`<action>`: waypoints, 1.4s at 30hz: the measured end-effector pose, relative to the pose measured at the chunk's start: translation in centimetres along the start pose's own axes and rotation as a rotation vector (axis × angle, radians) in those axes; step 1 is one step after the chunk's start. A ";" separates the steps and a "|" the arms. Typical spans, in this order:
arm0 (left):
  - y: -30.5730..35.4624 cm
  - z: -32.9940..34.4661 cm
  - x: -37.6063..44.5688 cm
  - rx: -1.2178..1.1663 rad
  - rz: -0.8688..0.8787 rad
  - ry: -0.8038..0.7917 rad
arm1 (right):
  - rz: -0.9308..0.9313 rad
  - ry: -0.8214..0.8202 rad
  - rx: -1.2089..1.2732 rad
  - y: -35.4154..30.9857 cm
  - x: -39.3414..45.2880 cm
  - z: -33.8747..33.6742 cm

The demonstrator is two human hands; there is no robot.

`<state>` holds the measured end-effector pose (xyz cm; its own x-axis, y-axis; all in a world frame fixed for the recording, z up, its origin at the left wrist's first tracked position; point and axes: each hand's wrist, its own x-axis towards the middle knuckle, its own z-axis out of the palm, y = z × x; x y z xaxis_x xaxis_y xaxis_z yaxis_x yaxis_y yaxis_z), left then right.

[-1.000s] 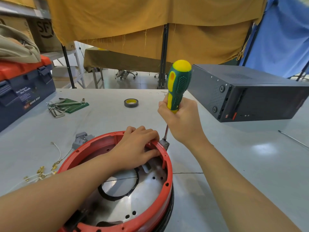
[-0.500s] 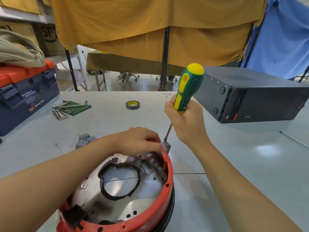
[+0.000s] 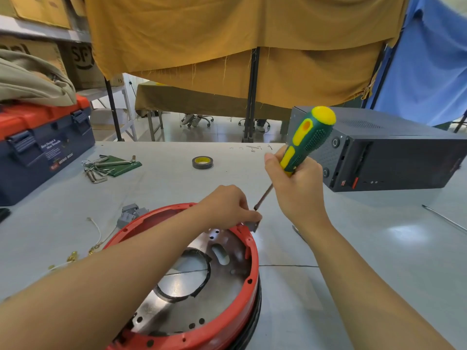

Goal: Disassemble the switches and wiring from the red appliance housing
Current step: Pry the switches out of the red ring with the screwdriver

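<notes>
change since before: left hand (image 3: pixel 228 204) has slid off the inside of the rim and out to the far right edge; the screwdriver (image 3: pixel 304 145) is leaning further right than it was a second ago
left hand: fingers curled, pinching one small grey switch block (image 3: pixel 253 224) that sits right on the rim's outer edge
right hand (image 3: pixel 298 184): wrapped tight round the lower part of the green and yellow handle, one screwdriver, shaft angled down-left with the tip just above the grey block; can't tell if it's actually touching
red housing (image 3: pixel 249 281): one round red ring, on the table (image 3: pixel 379 274) right in front, open side up, shiny metal plate (image 3: pixel 219 296) inside with a round hole edged in black
loose parts: one grey connector block (image 3: pixel 130 215) just past the ring's far left edge, plus a tangle of pale wires with brass terminals (image 3: pixel 75 255) on the left, too small to count
other stuff on the table: one roll of black tape (image 3: pixel 202 162), a bunch of hex keys (image 3: pixel 101 168) on one green pouch (image 3: pixel 126 166), one dark computer case (image 3: pixel 394 157) lying on its side on the right, one thin metal rod (image 3: pixel 444 219) far right
left edge: one blue toolbox with a red lid (image 3: pixel 38 145), beige cloth bag (image 3: pixel 30 82) on top
</notes>
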<state>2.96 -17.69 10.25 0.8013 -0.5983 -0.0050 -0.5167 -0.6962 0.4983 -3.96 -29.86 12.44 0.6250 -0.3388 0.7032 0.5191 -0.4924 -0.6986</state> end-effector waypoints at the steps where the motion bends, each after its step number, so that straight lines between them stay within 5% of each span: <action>1: -0.2 -0.2 -0.1 -0.022 0.001 0.044 | -0.002 0.024 0.004 0.1 0.0 -0.2; 7: -2.8 -2.8 -1.9 -0.443 -0.033 0.272 | -0.017 0.054 -0.082 0.7 0.0 -1.0; 11: -6.4 -6.0 -4.6 -0.639 -0.048 0.290 | 0.171 -0.058 -0.046 2.0 -0.8 -1.1; 17: -12.8 -9.1 -9.4 -0.436 -0.175 0.354 | 0.345 -0.189 -0.026 3.5 -2.7 -1.5; 26: -19.0 -7.9 -11.3 -0.003 -0.282 0.313 | 0.249 -0.252 -0.258 3.8 -4.2 -1.7; 38: -20.9 -6.6 -8.9 0.094 -0.374 0.327 | 0.231 -0.526 -0.151 4.1 -5.0 -2.9; 42: -20.5 -6.4 -9.0 0.150 -0.381 0.297 | 0.366 -0.617 -0.046 4.5 -4.8 -3.2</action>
<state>8.26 4.49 5.62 0.9812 -0.1673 0.0958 -0.1914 -0.9055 0.3788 -6.49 -33.02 6.31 0.9769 0.0190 0.2128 0.1964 -0.4720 -0.8595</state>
